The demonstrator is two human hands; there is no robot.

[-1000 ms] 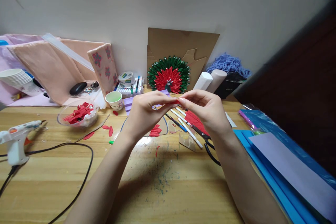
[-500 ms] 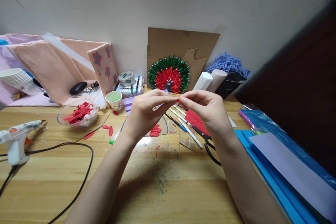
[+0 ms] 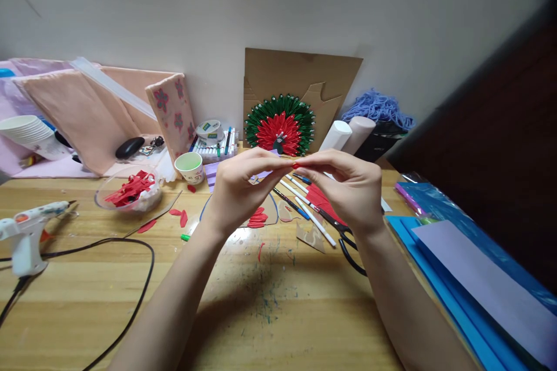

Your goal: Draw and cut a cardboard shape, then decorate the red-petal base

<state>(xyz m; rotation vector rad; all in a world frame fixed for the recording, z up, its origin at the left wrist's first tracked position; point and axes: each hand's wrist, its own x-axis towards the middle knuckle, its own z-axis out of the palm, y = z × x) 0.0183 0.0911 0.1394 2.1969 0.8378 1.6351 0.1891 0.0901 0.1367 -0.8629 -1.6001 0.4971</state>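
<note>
My left hand [image 3: 243, 185] and my right hand [image 3: 346, 185] meet fingertip to fingertip above the table, both closed in a pinch. Between them shows a small red paper petal [image 3: 296, 165], mostly covered by the fingers. Below and behind the hands lies a blue-edged cardboard piece with a cluster of red petals [image 3: 257, 217] on it. Several loose red petals [image 3: 183, 218] are on the wood to the left. Black-handled scissors [image 3: 350, 246] rest partly under my right forearm, by a red sheet [image 3: 324, 203].
A glue gun [image 3: 28, 237] with a looping black cable stands at the left. Behind are a bowl of red scraps [image 3: 102, 200], a paper cup [image 3: 190, 169] and a red-green peacock craft [image 3: 278, 127] on cardboard. White pens [image 3: 319, 226] lie mid-table; blue sheets [image 3: 439, 272] fill the right.
My right hand has shifted slightly right and its fingers have flattened over the petal. A bit more red shows between the fingertips. My left hand stays nearly in place.
</note>
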